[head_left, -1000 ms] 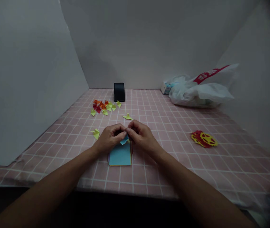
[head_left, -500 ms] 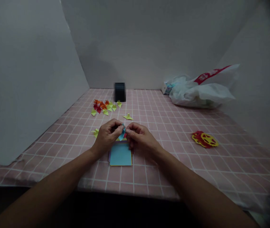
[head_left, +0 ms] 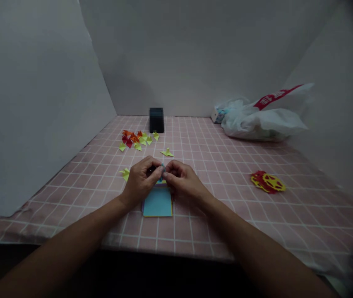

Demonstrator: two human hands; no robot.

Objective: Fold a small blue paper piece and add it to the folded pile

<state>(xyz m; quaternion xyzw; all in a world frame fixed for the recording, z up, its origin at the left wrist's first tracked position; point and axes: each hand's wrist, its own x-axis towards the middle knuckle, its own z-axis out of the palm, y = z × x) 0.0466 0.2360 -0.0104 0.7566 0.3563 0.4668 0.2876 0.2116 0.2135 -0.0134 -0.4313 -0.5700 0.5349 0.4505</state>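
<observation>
A small folded piece of blue paper (head_left: 163, 167) is pinched between my two hands, mostly hidden by the fingers. My left hand (head_left: 143, 175) is closed on its left side, thumb against the forefinger. From the right, my right hand (head_left: 181, 176) grips it in a similar pinch, the fingertips almost meeting. Below them on the table lies a stack of square coloured paper (head_left: 157, 203) with a light blue sheet on top. One yellow folded paper bird (head_left: 167, 152) stands just beyond my hands, and another yellow paper bird (head_left: 125, 174) sits left of my left hand.
Several red, orange and yellow paper birds (head_left: 135, 139) cluster at the back left, near a dark box-like object (head_left: 156, 120). Red and yellow openwork discs (head_left: 268, 182) lie at the right. A white plastic bag (head_left: 260, 124) rests at the back right on the checked tablecloth (head_left: 213, 165).
My fingers have closed in on the blue paper, and less of it shows now. The right fingertips have come nearer to the left ones. Everything on the table stays in place.
</observation>
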